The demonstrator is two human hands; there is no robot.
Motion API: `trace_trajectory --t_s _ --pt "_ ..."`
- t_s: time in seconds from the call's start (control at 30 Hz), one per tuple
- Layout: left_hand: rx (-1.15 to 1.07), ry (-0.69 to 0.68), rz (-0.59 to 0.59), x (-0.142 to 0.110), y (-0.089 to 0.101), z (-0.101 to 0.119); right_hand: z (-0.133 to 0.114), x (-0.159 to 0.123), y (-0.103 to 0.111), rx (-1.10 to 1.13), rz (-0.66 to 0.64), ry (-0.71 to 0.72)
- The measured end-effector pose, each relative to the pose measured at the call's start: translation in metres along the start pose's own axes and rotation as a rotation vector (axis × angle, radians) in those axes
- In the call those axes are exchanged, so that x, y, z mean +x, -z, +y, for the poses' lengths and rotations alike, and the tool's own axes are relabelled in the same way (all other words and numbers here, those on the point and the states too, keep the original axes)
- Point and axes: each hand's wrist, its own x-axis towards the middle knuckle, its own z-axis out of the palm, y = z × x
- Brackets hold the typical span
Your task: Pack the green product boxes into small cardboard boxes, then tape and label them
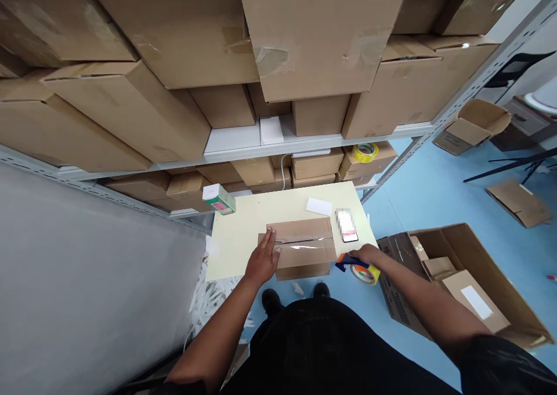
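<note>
A closed cardboard box (304,250) lies on a small pale-yellow table (243,221), with a strip of clear tape running along its top seam. My left hand (263,258) lies flat on the box's left end, fingers stretched out. My right hand (368,254) is closed around a tape dispenser (359,267) with an orange and blue handle and a yellow tape roll, held just past the box's right end near the table's right edge.
A phone (347,225), a white card (319,206) and a small green-and-white carton (219,199) sit on the table. Metal shelving (243,151) stacked with cardboard boxes rises behind it. A large open box (461,279) of smaller boxes stands on the blue floor at right. A grey wall is at left.
</note>
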Motion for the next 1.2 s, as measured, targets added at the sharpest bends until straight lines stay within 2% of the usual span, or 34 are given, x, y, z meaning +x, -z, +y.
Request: trace_trajectory --t_s 0.07,0.13,0.2,0.27,0.33,0.43,0.5,0.67,0.87,1.07,1.2 --pt "0.001 -0.002 0.002 0.000 0.001 0.001 0.013 -0.011 -0.006 0.035 -0.010 -0.026" --pt "-0.003 -0.005 0.001 0.000 0.002 0.001 0.026 -0.020 0.001 0.043 0.026 -0.042" --pt "-0.007 0.001 -0.001 0.000 0.002 0.001 0.033 -0.026 0.015 0.078 0.124 -0.048" --pt "-0.009 0.007 -0.001 0.000 0.003 0.002 0.030 -0.026 0.031 0.106 0.252 -0.030" --pt "-0.012 0.006 0.003 0.000 0.002 0.002 0.014 -0.019 0.043 0.078 0.384 0.034" --pt "-0.009 0.000 0.005 -0.001 0.002 0.002 -0.026 0.003 0.051 -0.064 0.580 0.209" --pt "-0.003 -0.002 0.006 -0.001 0.002 0.002 -0.055 0.023 0.053 -0.179 0.643 0.319" --pt "0.004 -0.002 0.018 -0.001 0.002 0.003 -0.106 0.076 0.052 -0.411 0.588 0.395" --pt "-0.014 0.006 0.015 -0.001 0.003 0.004 -0.133 0.125 0.039 -0.531 0.459 0.404" --pt "-0.038 0.016 0.013 -0.001 0.003 0.002 -0.145 0.141 0.023 -0.526 0.329 0.438" --pt "-0.044 0.022 0.004 0.000 0.002 0.002 -0.147 0.140 0.022 -0.534 0.310 0.427"
